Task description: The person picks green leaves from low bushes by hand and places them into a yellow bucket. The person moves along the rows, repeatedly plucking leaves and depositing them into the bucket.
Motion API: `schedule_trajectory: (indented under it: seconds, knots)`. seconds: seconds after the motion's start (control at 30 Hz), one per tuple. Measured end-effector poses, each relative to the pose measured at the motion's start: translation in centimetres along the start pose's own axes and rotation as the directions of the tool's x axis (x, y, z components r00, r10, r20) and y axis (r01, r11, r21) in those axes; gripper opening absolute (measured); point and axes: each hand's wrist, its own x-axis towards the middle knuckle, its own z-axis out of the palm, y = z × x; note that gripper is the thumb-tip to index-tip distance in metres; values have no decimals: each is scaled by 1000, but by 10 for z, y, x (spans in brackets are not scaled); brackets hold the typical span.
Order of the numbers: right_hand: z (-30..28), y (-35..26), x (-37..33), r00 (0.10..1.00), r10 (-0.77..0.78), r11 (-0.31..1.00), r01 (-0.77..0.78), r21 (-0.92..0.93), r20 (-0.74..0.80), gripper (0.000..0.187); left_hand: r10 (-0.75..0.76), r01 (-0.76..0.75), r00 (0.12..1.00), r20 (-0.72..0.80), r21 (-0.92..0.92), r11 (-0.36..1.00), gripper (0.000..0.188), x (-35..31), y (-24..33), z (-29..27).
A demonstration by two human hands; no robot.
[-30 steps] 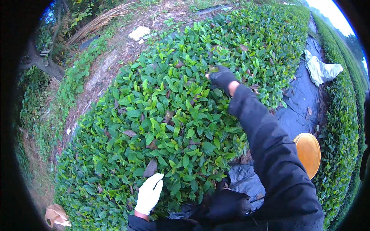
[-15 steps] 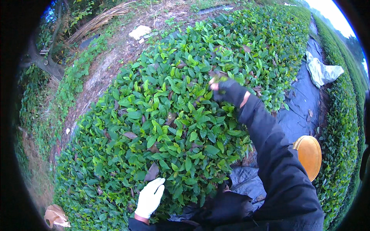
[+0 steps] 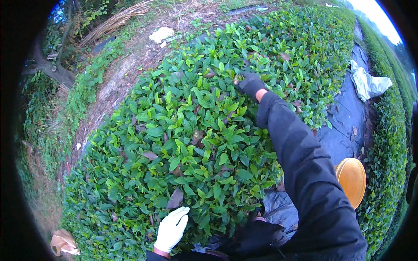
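Broad rows of clipped leafy bush, which look like tea plants [image 3: 187, 117], fill the middle, with bright young shoots on top and several dry brown leaves lying among them. My right hand [image 3: 250, 85], in a dark glove with bare fingertips, reaches into the far part of the bush. Its fingers are pinched together at the shoots; what lies between them is too small to make out. Close to me, my left hand [image 3: 171, 228] in a white glove rests on the bush's near side, fingers stretched out and holding nothing. A brown dead leaf [image 3: 175, 199] lies just beyond its fingertips.
Dark ground sheeting [image 3: 342, 130] runs between the rows at the right, bearing a round orange-tan container [image 3: 352, 182] and a crumpled white sack [image 3: 370, 82]. Another bush row [image 3: 385, 161] borders it. At the left are a pale rock [image 3: 161, 35], dry stalks [image 3: 115, 21] and a tan bag [image 3: 64, 242].
My right hand has moved slightly farther into the bush, its fingertips now down at the shoots. The left hand stays in nearly the same place on the near side.
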Motion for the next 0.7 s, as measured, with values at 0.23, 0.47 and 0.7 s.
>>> schedule_trajectory:
  seconds: [0.23,0.47,0.7]
  knots:
    - [4,58,-12,960,258,889,-193,416,-106,39,40,-40,999,24,-17,999,25,10,-2,7]
    - [0,-14,20,996,66,973,-52,223,-54,39,-2,2,1000,17,4,1000,26,5,0,2]
    - [6,71,-3,992,122,948,-122,294,17,39,47,-47,999,11,-25,999,25,3,-1,4]
